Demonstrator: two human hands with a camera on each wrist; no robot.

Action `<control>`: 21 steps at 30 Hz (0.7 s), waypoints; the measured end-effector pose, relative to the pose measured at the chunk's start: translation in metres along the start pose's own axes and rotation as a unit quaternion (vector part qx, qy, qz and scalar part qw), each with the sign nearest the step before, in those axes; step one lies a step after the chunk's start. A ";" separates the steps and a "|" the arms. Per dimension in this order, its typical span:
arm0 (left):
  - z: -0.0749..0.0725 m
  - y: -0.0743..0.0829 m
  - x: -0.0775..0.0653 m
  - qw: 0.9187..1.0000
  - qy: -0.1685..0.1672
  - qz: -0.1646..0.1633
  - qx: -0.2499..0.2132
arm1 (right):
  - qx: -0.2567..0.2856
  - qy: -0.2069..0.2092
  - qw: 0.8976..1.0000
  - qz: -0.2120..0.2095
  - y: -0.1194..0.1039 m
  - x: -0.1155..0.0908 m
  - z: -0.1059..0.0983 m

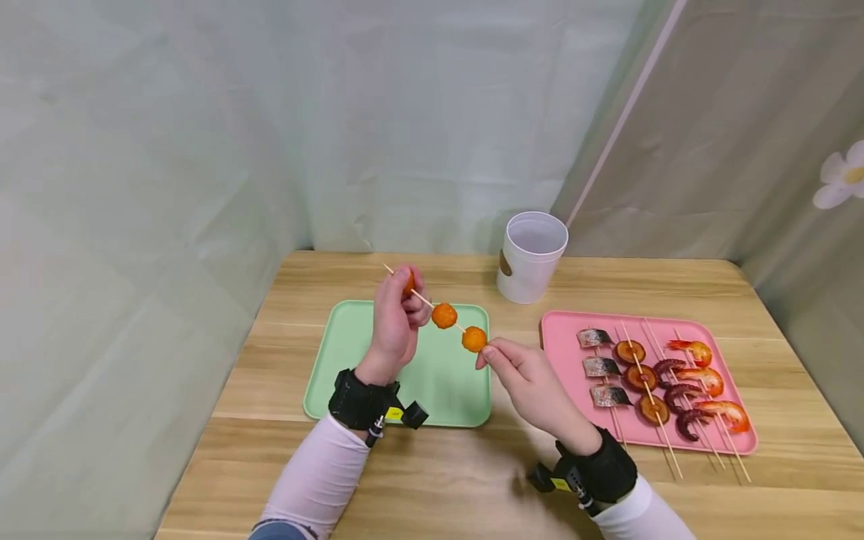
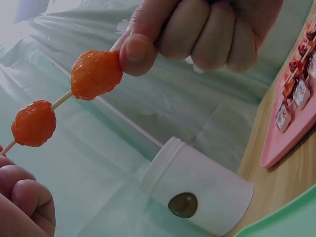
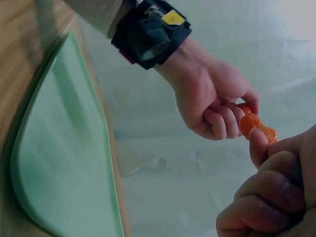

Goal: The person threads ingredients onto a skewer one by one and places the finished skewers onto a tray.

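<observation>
A wooden skewer with three orange balls point(image 1: 444, 316) is held slanted in the air between both hands. My left hand point(image 1: 400, 319) grips the ball nearest the skewer's tip, partly covering it; the bare tip pokes out above. Finger and thumb of my right hand point(image 1: 533, 382) pinch the skewer right beside the last orange ball point(image 1: 474, 339), and the rest of the stick there is hidden by the hand. In the left wrist view, the right thumb and finger touch the end ball point(image 2: 96, 75). Below the hands lies a green tray point(image 1: 445, 401).
On the right, a pink tray point(image 1: 560, 330) carries skewers of fish pieces point(image 1: 601, 367), mushroom slices point(image 1: 640, 377), tentacles point(image 1: 683, 394) and shrimp point(image 1: 702, 379), their sticks overhanging its front edge. A white cup point(image 1: 529, 262) stands at the back of the wooden table point(image 1: 472, 480), near the curtain.
</observation>
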State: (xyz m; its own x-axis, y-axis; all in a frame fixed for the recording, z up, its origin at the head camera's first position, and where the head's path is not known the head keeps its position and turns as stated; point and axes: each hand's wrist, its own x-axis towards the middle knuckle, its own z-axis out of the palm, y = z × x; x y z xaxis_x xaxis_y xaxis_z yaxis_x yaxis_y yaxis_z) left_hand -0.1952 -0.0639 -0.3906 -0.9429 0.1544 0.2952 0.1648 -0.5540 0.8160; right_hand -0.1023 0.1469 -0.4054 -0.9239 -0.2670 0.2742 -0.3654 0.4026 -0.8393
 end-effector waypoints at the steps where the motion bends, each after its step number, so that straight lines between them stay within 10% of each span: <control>1: 0.000 0.000 0.000 1.000 -0.004 0.001 0.002 | 0.005 -0.006 1.000 0.008 -0.001 0.000 0.000; 7: -0.006 0.006 0.003 1.000 -0.016 -0.014 0.023 | 0.009 -0.008 1.000 0.021 -0.003 0.002 0.001; 16: -0.012 0.006 0.014 0.986 -0.040 -0.148 0.063 | -0.026 0.054 0.997 0.058 0.002 -0.002 -0.012; 21: -0.018 0.000 0.015 0.982 -0.010 -0.172 0.080 | -0.046 0.092 0.992 0.069 0.006 -0.019 -0.032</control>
State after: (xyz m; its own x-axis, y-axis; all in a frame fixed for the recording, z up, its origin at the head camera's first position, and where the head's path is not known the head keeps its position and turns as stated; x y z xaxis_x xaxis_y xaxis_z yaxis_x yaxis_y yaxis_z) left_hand -0.2144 -0.0766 -0.3954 -0.9454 0.3259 -0.0025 -0.1164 -0.3306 0.9366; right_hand -0.0906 0.1829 -0.4007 -0.9681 -0.0431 0.2467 -0.2342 0.5057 -0.8303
